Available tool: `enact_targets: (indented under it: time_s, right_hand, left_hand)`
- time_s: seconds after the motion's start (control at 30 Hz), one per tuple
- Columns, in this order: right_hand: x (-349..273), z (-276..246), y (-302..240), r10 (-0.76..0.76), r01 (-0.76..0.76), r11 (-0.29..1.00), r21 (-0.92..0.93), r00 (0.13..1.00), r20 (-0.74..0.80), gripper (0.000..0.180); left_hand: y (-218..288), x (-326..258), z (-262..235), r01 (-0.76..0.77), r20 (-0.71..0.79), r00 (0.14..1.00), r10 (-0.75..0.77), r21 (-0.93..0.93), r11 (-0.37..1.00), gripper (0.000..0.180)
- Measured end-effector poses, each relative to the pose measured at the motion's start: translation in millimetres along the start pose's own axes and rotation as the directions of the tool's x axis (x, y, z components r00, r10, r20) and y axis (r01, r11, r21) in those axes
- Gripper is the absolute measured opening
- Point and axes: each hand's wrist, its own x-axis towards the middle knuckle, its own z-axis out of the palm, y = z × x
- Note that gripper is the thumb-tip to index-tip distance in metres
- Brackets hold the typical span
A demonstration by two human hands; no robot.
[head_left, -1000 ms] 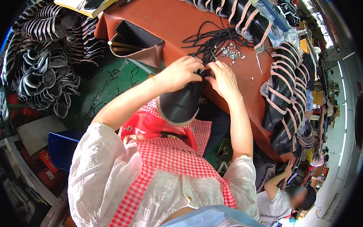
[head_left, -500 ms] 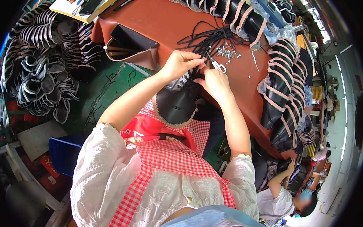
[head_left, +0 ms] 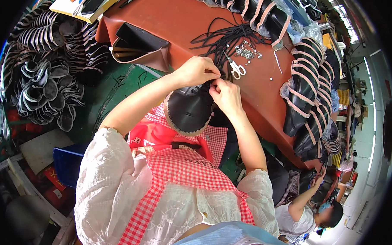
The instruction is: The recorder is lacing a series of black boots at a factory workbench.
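A black leather shoe upper with a pale stitched edge rests against my lap, toe towards me, its eyelets just below my fingers. Above the eyelets my left hand is closed in a pinch on a thin black shoelace, mostly covered by the fingers. My right hand meets it from the right, thumb and fingers pinched at the same lace. Beyond the hands lie white-handled scissors, a heap of black laces and small shiny metal pieces.
A red-brown table spreads ahead. Rows of black uppers line its right and far sides. An open box-like pouch hangs at its left edge. Stacked uppers stand at left. A co-worker sits at lower right.
My right hand has drawn its fingers in and come slightly down and left, fingertips against the left hand's. The left hand stays pinched, its wrist shifted a little left.
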Motion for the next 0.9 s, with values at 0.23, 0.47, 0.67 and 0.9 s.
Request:
enact_targets:
  time_s: [0.23,0.47,0.67,0.9]
  right_hand:
    - [-25.7,26.0,19.2,-0.294,0.271,0.955,-0.120,0.914,-0.280,0.019]
    - [-29.3,36.1,29.8,-0.328,0.297,0.944,-0.142,0.884,-0.333,0.022]
    - [-30.1,37.7,31.2,-0.323,0.298,0.946,-0.125,0.884,-0.339,0.021]
    - [-26.4,32.1,20.7,-0.262,0.245,0.965,-0.092,0.903,-0.342,0.018]
  left_hand:
    - [3.5,10.0,9.0,-0.170,0.205,0.974,0.097,0.373,0.912,0.011]
    - [0.3,8.7,15.7,-0.271,0.206,0.961,0.187,0.539,0.798,0.006]
    - [-2.5,9.5,16.5,-0.318,0.212,0.947,0.240,0.524,0.790,0.005]
    - [-6.8,2.9,28.9,-0.231,0.085,0.972,0.219,0.518,0.824,0.008]
